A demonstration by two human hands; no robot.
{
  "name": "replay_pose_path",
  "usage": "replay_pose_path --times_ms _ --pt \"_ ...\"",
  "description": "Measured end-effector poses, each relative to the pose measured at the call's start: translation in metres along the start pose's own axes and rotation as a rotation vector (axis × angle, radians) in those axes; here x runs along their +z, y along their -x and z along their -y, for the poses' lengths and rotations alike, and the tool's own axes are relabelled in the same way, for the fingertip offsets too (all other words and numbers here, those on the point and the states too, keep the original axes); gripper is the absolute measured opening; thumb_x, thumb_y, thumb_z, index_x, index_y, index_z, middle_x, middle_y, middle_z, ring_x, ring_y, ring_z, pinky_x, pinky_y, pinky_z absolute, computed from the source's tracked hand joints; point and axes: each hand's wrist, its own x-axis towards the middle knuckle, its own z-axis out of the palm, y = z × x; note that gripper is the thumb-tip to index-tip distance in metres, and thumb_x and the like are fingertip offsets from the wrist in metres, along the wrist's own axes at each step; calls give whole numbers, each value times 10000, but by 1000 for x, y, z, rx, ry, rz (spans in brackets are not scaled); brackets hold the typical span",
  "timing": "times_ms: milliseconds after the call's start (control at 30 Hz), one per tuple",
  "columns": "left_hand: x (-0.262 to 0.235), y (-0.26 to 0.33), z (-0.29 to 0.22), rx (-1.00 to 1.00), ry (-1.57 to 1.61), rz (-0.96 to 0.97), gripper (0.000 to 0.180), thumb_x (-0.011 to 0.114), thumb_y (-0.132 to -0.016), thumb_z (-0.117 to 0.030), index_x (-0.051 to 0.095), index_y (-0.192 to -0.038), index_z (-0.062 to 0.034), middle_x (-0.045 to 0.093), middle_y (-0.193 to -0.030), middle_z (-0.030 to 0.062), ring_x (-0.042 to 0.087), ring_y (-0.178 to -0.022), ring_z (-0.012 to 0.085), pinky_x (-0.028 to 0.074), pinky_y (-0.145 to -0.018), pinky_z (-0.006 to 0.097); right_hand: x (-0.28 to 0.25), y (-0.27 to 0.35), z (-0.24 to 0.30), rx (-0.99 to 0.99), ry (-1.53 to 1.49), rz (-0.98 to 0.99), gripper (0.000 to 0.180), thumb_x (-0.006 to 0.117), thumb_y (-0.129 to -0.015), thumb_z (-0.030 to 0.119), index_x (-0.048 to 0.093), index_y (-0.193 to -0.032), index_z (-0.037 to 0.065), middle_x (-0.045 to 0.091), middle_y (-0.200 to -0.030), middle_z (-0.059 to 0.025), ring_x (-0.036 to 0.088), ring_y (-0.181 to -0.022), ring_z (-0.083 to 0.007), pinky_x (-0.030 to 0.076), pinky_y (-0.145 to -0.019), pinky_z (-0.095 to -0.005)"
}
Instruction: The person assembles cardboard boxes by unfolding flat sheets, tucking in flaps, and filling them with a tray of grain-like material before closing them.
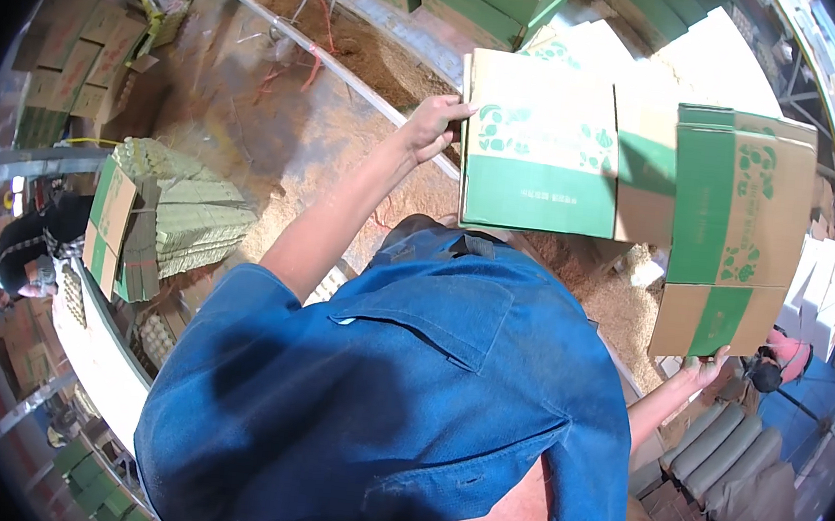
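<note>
My left hand [435, 127] is closed on the left edge of a flat cardboard carton [534, 196], printed with green bands and leafy shapes, in front of my chest. To the right, my right hand [704, 371] grips the lower edge of a second carton panel [703, 198], brown and green and standing nearly upright. The two cartons meet or overlap in the middle; whether they are joined I cannot tell. The right hand's fingers are partly hidden behind the panel.
Green cartons [482, 6] are stacked at the far side. Egg trays [196, 214] are piled at the left, beside a leaning carton [109, 226]. A person in dark clothes [37, 244] is at the left, another in pink [788, 355] at the right. Grey sacks [731, 446] lie at the lower right.
</note>
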Motion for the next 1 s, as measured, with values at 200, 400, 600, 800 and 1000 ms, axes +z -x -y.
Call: replay_pose_path --times_ms 200,400,600,800,1000 --pt "38 44 31 -9 216 -141 290 618 -898 -7 553 -1164 92 656 -1050 171 675 -923 227 581 -873 334 -7 -31 6 36 -171 88 360 639 -917 59 577 -1265 -13 585 -1339 -139 551 -1208 -297 396 -1072 -500" --pt "101 48 103 -437 297 -217 396 674 -856 9 525 -1217 75 583 -1193 196 560 -1184 269 483 -1056 351 6 -55 1 95 -219 182 334 629 -923 72 594 -1242 -19 604 -1312 -143 557 -1207 -292 384 -1080 -502" --pt "67 40 120 -394 515 -49 640 635 -908 -115 328 -1458 -5 408 -1463 189 368 -1388 310 224 -1209 475 33 -38 -13 161 -222 278 311 642 -910 67 613 -1204 -29 622 -1278 -153 571 -1187 -302 377 -1086 -506" --pt "47 1 79 -378 -59 74 526 665 -910 -180 481 -1366 9 601 -1290 156 601 -1166 200 501 -1012 347 -4 -28 -15 57 -253 157 372 651 -895 34 574 -1249 -51 596 -1312 -164 552 -1211 -298 389 -1087 -499" --pt "85 -29 93 -290 -198 -50 370 747 -794 30 606 -1136 55 692 -1057 171 701 -898 197 593 -780 289 -2 -13 -17 72 -263 161 409 648 -897 43 555 -1287 -43 571 -1352 -159 535 -1233 -303 376 -1097 -505"
